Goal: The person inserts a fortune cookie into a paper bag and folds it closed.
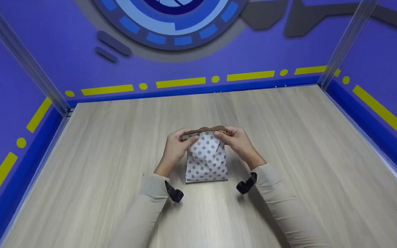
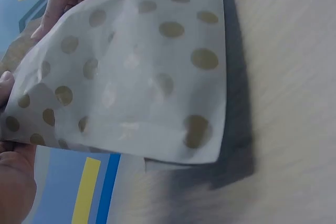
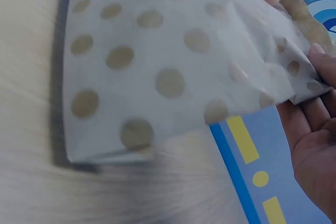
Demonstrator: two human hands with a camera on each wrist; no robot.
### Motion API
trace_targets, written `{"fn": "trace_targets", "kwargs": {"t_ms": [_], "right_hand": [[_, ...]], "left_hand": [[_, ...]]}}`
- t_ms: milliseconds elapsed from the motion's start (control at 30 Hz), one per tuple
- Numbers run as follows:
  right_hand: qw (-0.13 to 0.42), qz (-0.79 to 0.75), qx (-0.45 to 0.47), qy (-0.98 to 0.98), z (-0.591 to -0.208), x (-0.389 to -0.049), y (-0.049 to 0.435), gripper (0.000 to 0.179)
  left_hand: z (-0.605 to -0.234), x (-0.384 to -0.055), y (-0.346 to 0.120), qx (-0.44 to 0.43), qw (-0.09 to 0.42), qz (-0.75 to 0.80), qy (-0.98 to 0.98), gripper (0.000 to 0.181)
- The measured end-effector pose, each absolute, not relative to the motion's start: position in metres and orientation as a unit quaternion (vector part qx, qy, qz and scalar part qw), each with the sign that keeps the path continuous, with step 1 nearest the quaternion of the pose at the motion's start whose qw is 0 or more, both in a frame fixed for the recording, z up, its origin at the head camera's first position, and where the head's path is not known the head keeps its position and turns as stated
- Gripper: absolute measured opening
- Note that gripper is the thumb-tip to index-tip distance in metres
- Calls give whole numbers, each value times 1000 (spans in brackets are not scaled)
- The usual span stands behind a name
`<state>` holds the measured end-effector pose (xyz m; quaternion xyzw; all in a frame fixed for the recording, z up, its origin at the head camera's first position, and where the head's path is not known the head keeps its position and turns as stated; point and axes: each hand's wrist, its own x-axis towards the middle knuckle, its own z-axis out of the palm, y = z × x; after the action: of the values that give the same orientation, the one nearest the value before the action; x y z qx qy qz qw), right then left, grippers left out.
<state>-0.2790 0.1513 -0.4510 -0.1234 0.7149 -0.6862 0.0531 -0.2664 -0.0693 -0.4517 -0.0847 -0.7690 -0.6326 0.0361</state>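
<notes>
A white paper bag (image 1: 206,158) with brown-grey dots stands in front of me on the table, its flat bottom edge toward me. Its brown inner side (image 1: 205,130) shows along the top edge. My left hand (image 1: 177,146) pinches the upper left corner, thumb on the dotted face and fingers behind. At the upper right corner my right hand (image 1: 238,141) pinches the paper the same way. In the left wrist view the bag (image 2: 131,72) fills most of the picture, creased near the top. The right wrist view shows the bag's dotted face (image 3: 170,61) too. The bag's inside is hidden.
A pale wood-grain table (image 1: 109,144) lies under the bag. Blue-purple panels (image 1: 60,51) with yellow marks wall it in at the back and both sides. Metal posts (image 1: 346,41) stand at the back corners. Black straps (image 1: 175,193) with small devices sit on both wrists.
</notes>
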Motion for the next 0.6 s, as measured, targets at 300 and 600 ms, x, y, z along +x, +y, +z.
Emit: {"fn": "trace_targets", "kwargs": {"t_ms": [300,600], "right_hand": [[100,-623,-189,752,-456,-283,161,36],[128,-607,-237,747,-456,-284,174,44]], "left_hand": [[-456,-270,-86,-176,7,-599,-782,28],[-454,-273,-94,-236,-24,-566,-789,29]]}}
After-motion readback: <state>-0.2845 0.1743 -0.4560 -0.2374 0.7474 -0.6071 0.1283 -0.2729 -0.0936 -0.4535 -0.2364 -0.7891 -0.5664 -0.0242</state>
